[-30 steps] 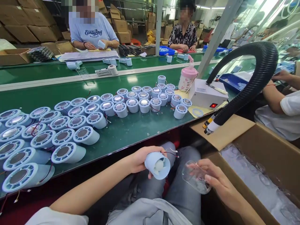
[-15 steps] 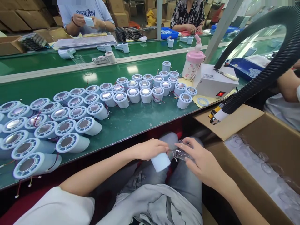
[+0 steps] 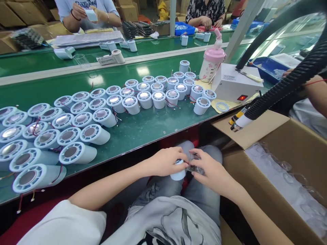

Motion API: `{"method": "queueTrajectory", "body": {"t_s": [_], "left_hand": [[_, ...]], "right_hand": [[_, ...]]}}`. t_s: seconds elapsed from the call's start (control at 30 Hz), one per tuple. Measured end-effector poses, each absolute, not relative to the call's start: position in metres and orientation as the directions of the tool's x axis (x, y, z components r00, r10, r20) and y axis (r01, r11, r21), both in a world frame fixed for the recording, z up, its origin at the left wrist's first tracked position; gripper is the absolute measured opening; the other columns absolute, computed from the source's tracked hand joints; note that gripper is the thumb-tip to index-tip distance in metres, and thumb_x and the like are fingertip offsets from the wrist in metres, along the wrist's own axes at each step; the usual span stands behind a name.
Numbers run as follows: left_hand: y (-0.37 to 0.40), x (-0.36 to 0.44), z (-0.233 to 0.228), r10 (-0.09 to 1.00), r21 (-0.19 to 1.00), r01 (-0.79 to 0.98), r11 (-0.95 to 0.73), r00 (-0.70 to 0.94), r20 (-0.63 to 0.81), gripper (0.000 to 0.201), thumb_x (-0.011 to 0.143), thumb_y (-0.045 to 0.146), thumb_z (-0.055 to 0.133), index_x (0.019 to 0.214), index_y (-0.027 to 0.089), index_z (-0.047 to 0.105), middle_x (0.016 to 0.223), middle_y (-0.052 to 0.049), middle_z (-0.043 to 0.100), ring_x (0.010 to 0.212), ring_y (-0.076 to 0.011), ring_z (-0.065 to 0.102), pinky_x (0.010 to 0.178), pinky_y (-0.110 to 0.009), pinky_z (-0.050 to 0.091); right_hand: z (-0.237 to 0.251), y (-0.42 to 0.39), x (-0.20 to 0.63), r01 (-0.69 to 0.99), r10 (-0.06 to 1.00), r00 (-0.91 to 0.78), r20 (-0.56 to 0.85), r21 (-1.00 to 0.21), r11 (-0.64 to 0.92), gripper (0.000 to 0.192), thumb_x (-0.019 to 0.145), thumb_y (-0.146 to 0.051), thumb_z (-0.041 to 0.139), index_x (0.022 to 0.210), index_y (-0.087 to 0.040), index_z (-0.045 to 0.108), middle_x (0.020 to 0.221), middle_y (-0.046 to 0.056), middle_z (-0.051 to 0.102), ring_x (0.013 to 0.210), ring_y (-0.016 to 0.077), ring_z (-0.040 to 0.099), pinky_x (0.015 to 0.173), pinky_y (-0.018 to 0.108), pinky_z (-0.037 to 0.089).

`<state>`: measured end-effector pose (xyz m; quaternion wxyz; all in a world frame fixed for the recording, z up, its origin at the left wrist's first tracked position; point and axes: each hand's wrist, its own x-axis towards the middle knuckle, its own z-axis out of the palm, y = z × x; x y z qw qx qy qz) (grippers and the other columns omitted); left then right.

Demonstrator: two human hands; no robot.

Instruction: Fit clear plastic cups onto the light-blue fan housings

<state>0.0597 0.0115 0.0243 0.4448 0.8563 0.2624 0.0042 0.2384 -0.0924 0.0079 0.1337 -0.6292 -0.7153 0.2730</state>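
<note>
Above my lap, my left hand (image 3: pixel 166 162) is closed around a light-blue plastic cylinder (image 3: pixel 178 175), its fingers over the top and side. My right hand (image 3: pixel 212 172) grips a clear plastic piece (image 3: pixel 196 164) between thumb and fingers, right beside the cylinder. Fingers hide much of the clear piece, so its full shape and whether it touches the cylinder cannot be made out. On the green table stand several similar light-blue cylinders (image 3: pixel 103 116) with slotted rims, round metallic centres and thin coloured wires.
At my right, an open cardboard box (image 3: pixel 286 200) contains clear plastic pieces. A black flexible hose (image 3: pixel 286 85) arches above it. A white box with a red switch (image 3: pixel 233 83) and a pink-lidded cup (image 3: pixel 212 64) stand on the green table (image 3: pixel 143 132). Co-workers sit opposite and at right.
The blue cylinder has turned more upright in my left hand, showing its end. My right hand has moved slightly left, bringing the clear piece closer to it. The view has shifted slightly.
</note>
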Motion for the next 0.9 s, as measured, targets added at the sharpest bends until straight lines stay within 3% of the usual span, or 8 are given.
{"method": "queueTrajectory", "body": {"t_s": [0.07, 0.13, 0.23, 0.3, 0.43, 0.63, 0.8, 0.9], "left_hand": [[0.009, 0.058, 0.027, 0.47, 0.701, 0.448, -0.555, 0.864, -0.179, 0.022, 0.087, 0.034, 0.055, 0.097, 0.023, 0.071, 0.101, -0.005, 0.06, 0.086, -0.02, 0.058, 0.074, -0.028, 0.04], [0.009, 0.055, 0.028, 0.481, 0.632, 0.441, -0.637, 0.868, -0.122, 0.026, 0.089, 0.038, 0.053, 0.103, 0.023, 0.069, 0.102, -0.005, 0.059, 0.086, -0.0195, 0.058, 0.071, -0.027, 0.039], [0.011, 0.053, 0.027, 0.445, 0.586, 0.391, -0.71, 0.894, -0.057, 0.026, 0.09, 0.039, 0.052, 0.104, 0.024, 0.069, 0.106, -0.006, 0.058, 0.089, -0.0191, 0.058, 0.071, -0.026, 0.039], [0.013, 0.051, 0.026, 0.413, 0.574, 0.355, -0.738, 0.91, -0.032, 0.024, 0.089, 0.038, 0.055, 0.104, 0.024, 0.069, 0.109, -0.006, 0.058, 0.093, -0.0201, 0.058, 0.073, -0.026, 0.04], [0.019, 0.051, 0.026, 0.4, 0.655, 0.307, -0.69, 0.917, -0.008, 0.027, 0.086, 0.035, 0.061, 0.109, 0.022, 0.066, 0.107, -0.007, 0.059, 0.095, -0.0206, 0.058, 0.078, -0.027, 0.041], [0.023, 0.051, 0.027, 0.435, 0.782, 0.203, -0.59, 0.895, 0.096, 0.052, 0.072, 0.05, 0.074, 0.111, 0.018, 0.063, 0.099, -0.007, 0.061, 0.087, -0.0196, 0.056, 0.076, -0.027, 0.043], [0.02, 0.047, 0.015, 0.492, 0.85, 0.156, -0.504, 0.86, 0.134, 0.062, 0.063, 0.051, 0.08, 0.114, 0.02, 0.066, 0.097, -0.007, 0.056, 0.086, -0.0198, 0.056, 0.077, -0.03, 0.047], [0.019, 0.044, 0.004, 0.5, 0.846, 0.132, -0.517, 0.848, 0.173, 0.064, 0.06, 0.049, 0.083, 0.116, 0.023, 0.067, 0.105, -0.01, 0.054, 0.098, -0.0243, 0.056, 0.087, -0.036, 0.048]], "right_hand": [[0.012, -0.092, 0.245, 0.74, 0.96, -0.218, -0.174, -0.671, 0.047, 0.024, 0.083, -0.013, 0.055, 0.097, -0.025, 0.071, 0.139, 0.008, 0.047, 0.124, 0.0286, 0.05, 0.096, 0.044, 0.049], [0.014, -0.092, 0.249, 0.651, 0.954, -0.232, -0.189, -0.759, 0.008, 0.024, 0.083, -0.016, 0.057, 0.101, -0.027, 0.07, 0.141, 0.007, 0.044, 0.126, 0.0277, 0.049, 0.094, 0.04, 0.051], [0.014, -0.09, 0.251, 0.545, 0.95, -0.23, -0.213, -0.837, -0.056, 0.029, 0.083, -0.021, 0.059, 0.11, -0.028, 0.067, 0.14, 0.008, 0.043, 0.12, 0.0266, 0.054, 0.091, 0.039, 0.052], [0.012, -0.088, 0.249, 0.495, 0.947, -0.226, -0.229, -0.864, -0.091, 0.022, 0.082, -0.022, 0.06, 0.102, -0.025, 0.069, 0.133, 0.009, 0.047, 0.112, 0.0247, 0.058, 0.09, 0.038, 0.052], [0.007, -0.088, 0.242, 0.507, 0.966, -0.178, -0.188, -0.859, -0.074, 0.007, 0.078, -0.016, 0.062, 0.081, -0.021, 0.067, 0.121, 0.008, 0.05, 0.106, 0.0235, 0.06, 0.09, 0.039, 0.051], [0.01, -0.095, 0.233, 0.604, 0.997, -0.071, -0.043, -0.797, 0.008, 0.008, 0.076, -0.014, 0.066, 0.075, -0.02, 0.061, 0.121, 0.009, 0.049, 0.11, 0.0269, 0.057, 0.086, 0.039, 0.051], [0.017, -0.097, 0.235, 0.462, 1.0, -0.023, -0.007, -0.887, 0.004, 0.023, 0.088, -0.034, 0.059, 0.069, -0.02, 0.06, 0.106, 0.01, 0.054, 0.109, 0.0253, 0.055, 0.071, 0.029, 0.052], [0.017, -0.097, 0.236, 0.356, 0.999, 0.029, -0.042, -0.933, -0.049, 0.03, 0.087, -0.036, 0.059, 0.062, -0.019, 0.058, 0.103, 0.009, 0.055, 0.105, 0.0248, 0.057, 0.069, 0.028, 0.052]]}}
